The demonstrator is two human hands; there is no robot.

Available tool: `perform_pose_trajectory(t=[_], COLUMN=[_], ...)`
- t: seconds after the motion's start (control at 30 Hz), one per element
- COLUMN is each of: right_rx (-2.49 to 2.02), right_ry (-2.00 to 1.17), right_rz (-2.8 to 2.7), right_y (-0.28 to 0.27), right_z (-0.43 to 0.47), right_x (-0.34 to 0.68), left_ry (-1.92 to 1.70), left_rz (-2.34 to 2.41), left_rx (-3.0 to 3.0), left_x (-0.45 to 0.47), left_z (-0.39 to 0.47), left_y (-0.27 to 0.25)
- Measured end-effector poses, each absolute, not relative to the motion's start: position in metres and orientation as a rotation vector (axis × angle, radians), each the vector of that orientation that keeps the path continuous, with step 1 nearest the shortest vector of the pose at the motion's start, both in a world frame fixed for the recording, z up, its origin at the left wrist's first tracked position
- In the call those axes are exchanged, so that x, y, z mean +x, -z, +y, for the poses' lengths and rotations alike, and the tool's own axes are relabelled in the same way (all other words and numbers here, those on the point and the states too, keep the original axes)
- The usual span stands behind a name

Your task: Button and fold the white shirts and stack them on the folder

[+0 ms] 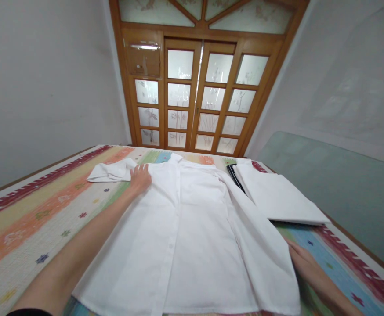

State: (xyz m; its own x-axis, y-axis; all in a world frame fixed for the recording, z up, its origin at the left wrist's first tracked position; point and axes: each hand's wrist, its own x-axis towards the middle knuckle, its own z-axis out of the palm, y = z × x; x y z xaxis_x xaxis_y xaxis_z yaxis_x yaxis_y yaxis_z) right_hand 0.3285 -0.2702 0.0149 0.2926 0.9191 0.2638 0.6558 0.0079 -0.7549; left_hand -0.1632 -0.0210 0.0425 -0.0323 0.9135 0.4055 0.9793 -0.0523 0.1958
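Observation:
A white button-front shirt (pixel 198 228) lies spread with its collar (pixel 176 158) at the far end and its hem towards me. My left hand (pixel 141 179) rests on the shoulder by the left sleeve (pixel 111 171), fingers slightly bent and apart on the cloth. That sleeve is bunched out to the left. Down along the body's right side runs the other sleeve (pixel 261 237). Against this sleeve's outer edge is my right hand (pixel 299 256); its fingertips are hidden behind the fabric, so its grip cannot be made out.
Folded white clothing (pixel 280 195) lies at the right, with a dark striped piece (pixel 234 175) showing at its left edge. A colourful striped cloth (pixel 80 210) covers the table. Wooden glazed doors (pixel 193 92) stand beyond, and a pale green panel (pixel 337 188) leans at the right wall.

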Motion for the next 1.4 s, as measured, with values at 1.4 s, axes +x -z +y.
perform_pose_trajectory(t=[1.4], right_rx=[-0.980], right_ry=[-0.078], right_rz=[-2.739], right_y=[-0.046], right_z=[-0.306], right_x=[0.165], left_ry=[1.697], left_rz=[-1.960], left_rx=[-2.738], left_x=[0.002], left_z=[-0.008], left_y=[-0.055])
